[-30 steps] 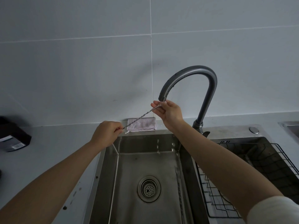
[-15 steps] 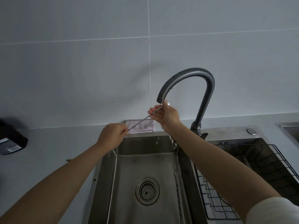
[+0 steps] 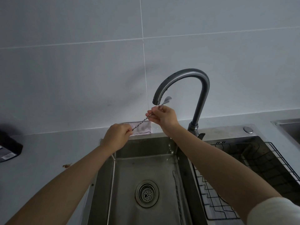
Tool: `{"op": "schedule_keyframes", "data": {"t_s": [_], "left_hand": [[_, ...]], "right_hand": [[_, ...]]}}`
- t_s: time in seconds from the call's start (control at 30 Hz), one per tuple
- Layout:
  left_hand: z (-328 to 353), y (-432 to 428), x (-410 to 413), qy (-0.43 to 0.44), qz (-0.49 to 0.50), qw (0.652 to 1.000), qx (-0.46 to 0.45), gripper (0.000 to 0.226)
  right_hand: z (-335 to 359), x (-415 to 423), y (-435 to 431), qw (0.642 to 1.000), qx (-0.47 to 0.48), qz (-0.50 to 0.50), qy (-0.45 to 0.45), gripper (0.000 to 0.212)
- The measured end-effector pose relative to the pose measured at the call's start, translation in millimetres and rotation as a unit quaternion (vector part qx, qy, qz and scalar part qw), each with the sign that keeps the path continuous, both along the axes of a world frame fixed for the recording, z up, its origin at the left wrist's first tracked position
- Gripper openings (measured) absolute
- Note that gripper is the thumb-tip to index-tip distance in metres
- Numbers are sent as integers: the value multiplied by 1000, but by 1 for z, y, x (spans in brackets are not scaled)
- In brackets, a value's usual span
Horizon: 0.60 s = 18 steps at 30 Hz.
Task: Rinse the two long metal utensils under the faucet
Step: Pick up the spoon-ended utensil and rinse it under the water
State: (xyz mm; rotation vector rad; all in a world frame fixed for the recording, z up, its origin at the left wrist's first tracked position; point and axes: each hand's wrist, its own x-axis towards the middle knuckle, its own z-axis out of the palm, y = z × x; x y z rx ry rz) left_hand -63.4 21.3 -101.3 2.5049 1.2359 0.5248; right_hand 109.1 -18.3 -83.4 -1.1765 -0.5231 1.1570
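Note:
A long twisted metal spoon (image 3: pixel 141 122) is held slanting under the spout of the dark curved faucet (image 3: pixel 201 98). My left hand (image 3: pixel 117 135) grips its lower end above the sink's back left corner. My right hand (image 3: pixel 164 118) pinches its upper part just below the spout, and the small bowl of the spoon pokes out beside the spout. Water drips from under my right wrist. A second long twisted utensil (image 3: pixel 177 194) lies flat on the sink (image 3: pixel 123 184) floor along the right wall.
A folded grey cloth (image 3: pixel 143 128) lies on the ledge behind the sink. A round drain strainer (image 3: pixel 146 193) sits mid-basin. A black wire rack (image 3: pixel 215 207) fills the right basin. A dark box (image 3: pixel 9 151) rests on the counter at far left.
Both hands have slid along the spoon toward each other, and the spoon's bowl now sticks out past my right hand beside the spout. The camera tilted down a little.

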Motion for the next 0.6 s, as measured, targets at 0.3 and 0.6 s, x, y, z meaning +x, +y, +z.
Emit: {"op": "schedule_keyframes", "data": {"t_s": [0.3, 0.6], "left_hand": [[4, -6, 0, -2, -36, 999, -22, 18], [-8, -4, -13, 7, -5, 996, -90, 23]], "right_hand": [[-1, 4, 3, 999, -17, -30, 29, 21], [5, 16, 8, 994, 4, -69, 86, 19]]}}
